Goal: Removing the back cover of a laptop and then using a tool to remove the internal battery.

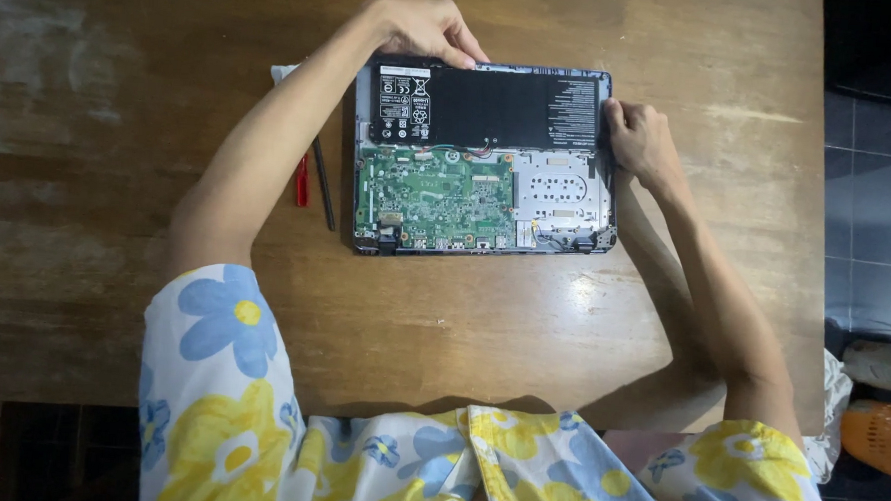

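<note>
Head view, looking straight down: an opened laptop (484, 162) lies bottom-up on a worn wooden table (114, 266), its back cover off and its insides exposed, a little toward the far edge and right of the table's middle. A long black battery pack (502, 108) fills the far half of the chassis; nearer to me sit a green circuit board (435, 195) on the left and a pale silver perforated metal plate (563, 191) on the right.

My left hand (425, 27) rests at the laptop's far left corner, fingers curled together with the fingertips pressed down on the edge just above the battery's labelled end. My right hand (639, 139) grips the laptop's right edge beside the battery's right end, fingers bunched together and bent over the rim; whether it pinches anything smaller than the casing I cannot tell.

Just left of the laptop, partly under my left forearm, lie a red-handled tool (302, 182) and a slim dark rod-like tool (323, 183), side by side and pointing away from me. A corner of white paper (282, 72) shows at the far side of that forearm.

My flowered short sleeves, blue and yellow on white, fill the near edge. Beyond the table's right side: dark floor tiles (874, 179) and an orange basket (883, 438).
</note>
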